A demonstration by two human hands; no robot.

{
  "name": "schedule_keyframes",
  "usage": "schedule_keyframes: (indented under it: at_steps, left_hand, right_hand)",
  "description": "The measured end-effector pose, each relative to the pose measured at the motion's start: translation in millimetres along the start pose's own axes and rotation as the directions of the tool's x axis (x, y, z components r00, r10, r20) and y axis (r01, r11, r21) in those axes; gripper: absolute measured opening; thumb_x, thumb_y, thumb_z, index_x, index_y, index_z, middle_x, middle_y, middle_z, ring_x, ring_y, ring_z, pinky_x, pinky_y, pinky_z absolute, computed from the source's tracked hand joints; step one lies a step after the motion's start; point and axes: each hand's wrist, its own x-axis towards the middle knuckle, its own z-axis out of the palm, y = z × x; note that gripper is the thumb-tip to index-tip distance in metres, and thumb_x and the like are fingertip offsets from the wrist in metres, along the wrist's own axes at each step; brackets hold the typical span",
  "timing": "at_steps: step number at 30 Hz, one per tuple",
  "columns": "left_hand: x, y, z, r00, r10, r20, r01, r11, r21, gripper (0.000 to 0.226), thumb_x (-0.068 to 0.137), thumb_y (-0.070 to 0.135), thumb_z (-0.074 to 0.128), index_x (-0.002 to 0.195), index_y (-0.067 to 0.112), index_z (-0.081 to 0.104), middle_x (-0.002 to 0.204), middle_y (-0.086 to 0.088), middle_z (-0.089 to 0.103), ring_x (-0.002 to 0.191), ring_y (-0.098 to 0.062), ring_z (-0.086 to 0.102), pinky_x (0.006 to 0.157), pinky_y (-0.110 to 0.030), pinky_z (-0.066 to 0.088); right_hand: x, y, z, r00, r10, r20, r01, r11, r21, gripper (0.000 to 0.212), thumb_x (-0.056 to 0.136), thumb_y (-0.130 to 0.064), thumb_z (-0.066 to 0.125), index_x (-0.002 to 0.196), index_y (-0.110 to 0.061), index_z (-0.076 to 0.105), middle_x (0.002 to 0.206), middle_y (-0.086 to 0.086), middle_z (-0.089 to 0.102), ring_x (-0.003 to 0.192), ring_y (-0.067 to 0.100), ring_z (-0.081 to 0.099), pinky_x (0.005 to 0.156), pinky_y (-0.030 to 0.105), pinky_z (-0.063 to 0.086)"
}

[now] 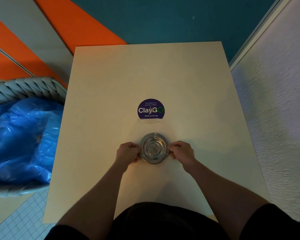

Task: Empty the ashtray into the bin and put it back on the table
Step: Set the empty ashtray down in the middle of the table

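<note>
A round metal ashtray (pixel 153 147) sits on the cream table (pixel 189 94), just in front of me near the middle. My left hand (pixel 128 152) grips its left rim and my right hand (pixel 181 151) grips its right rim, fingers curled on the edge. The ashtray's bowl looks shiny, and I cannot tell whether anything lies in it. The bin (pixel 24 135), a grey woven basket lined with a blue plastic bag, stands on the floor to the left of the table.
A round purple sticker (pixel 151 109) is stuck to the table just beyond the ashtray. A white textured wall (pixel 275 110) runs close along the table's right side. Orange and teal panels lie behind the table.
</note>
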Motion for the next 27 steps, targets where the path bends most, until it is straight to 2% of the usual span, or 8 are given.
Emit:
schedule_keyframes:
  at_steps: [5, 8, 12, 16, 22, 27]
  left_hand:
    - [-1.5, 0.2, -0.9, 1.0, -0.009, 0.01, 0.009, 1.0, -0.017, 0.002, 0.08, 0.015, 0.073, 0.081, 0.015, 0.072, 0.072, -0.009, 0.073, 0.061, -0.02, 0.069, 0.058, -0.031, 0.055]
    - [-2.2, -1.0, -0.5, 1.0, 0.002, 0.011, -0.002, 1.0, 0.003, 0.006, 0.08, 0.01, 0.073, 0.081, 0.015, 0.07, 0.071, -0.009, 0.073, 0.059, -0.02, 0.069, 0.056, -0.03, 0.055]
    - [-2.7, -4.5, -0.7, 1.0, 0.011, 0.019, -0.011, 1.0, -0.002, 0.007, 0.078, 0.007, 0.073, 0.079, 0.014, 0.07, 0.069, -0.009, 0.072, 0.058, -0.021, 0.069, 0.058, -0.031, 0.057]
    - [-2.3, -7.8, -2.3, 1.0, 0.007, 0.03, -0.007, 1.0, -0.01, 0.007, 0.078, 0.008, 0.073, 0.084, 0.012, 0.071, 0.072, -0.01, 0.073, 0.062, -0.022, 0.07, 0.057, -0.03, 0.055]
    - [-0.9, -9.5, -6.0, 0.999, -0.009, 0.052, 0.013, 0.998, -0.069, 0.011, 0.079, 0.017, 0.075, 0.083, 0.008, 0.072, 0.073, -0.012, 0.074, 0.067, -0.025, 0.071, 0.056, -0.031, 0.054]
    - [-0.4, -9.7, -5.0, 0.999, -0.008, 0.053, 0.01, 0.999, -0.041, 0.008, 0.078, 0.014, 0.077, 0.083, 0.011, 0.072, 0.072, -0.011, 0.074, 0.064, -0.023, 0.071, 0.055, -0.029, 0.053]
  right_hand:
    - [-1.7, 1.6, -1.9, 1.0, 0.011, 0.012, -0.011, 1.0, 0.01, 0.004, 0.079, -0.016, 0.071, 0.082, -0.017, 0.074, 0.075, 0.007, 0.077, 0.07, 0.021, 0.073, 0.07, 0.033, 0.06]
    - [-1.8, 2.2, -1.2, 1.0, 0.003, 0.012, -0.003, 1.0, 0.0, 0.008, 0.08, -0.013, 0.07, 0.083, -0.018, 0.075, 0.077, 0.005, 0.077, 0.064, 0.015, 0.07, 0.063, 0.026, 0.058]
    - [-3.1, 3.5, -1.5, 1.0, -0.009, 0.005, 0.009, 1.0, -0.023, 0.013, 0.08, -0.011, 0.07, 0.077, -0.023, 0.074, 0.074, 0.004, 0.076, 0.061, 0.014, 0.068, 0.069, 0.027, 0.058]
    - [-3.6, 4.4, -1.4, 1.0, -0.015, 0.008, 0.015, 1.0, -0.027, 0.014, 0.079, -0.012, 0.07, 0.075, -0.025, 0.073, 0.069, 0.001, 0.075, 0.056, 0.01, 0.066, 0.061, 0.022, 0.054]
    - [-1.4, 5.4, -4.0, 1.0, -0.003, 0.016, 0.003, 1.0, 0.011, 0.002, 0.079, -0.019, 0.074, 0.079, -0.021, 0.074, 0.067, 0.002, 0.077, 0.072, 0.024, 0.075, 0.077, 0.037, 0.062]
    - [-1.2, 5.6, -2.4, 0.999, -0.015, 0.031, 0.016, 1.0, -0.01, 0.005, 0.077, -0.017, 0.074, 0.077, -0.022, 0.074, 0.07, 0.004, 0.077, 0.066, 0.018, 0.072, 0.077, 0.038, 0.062]
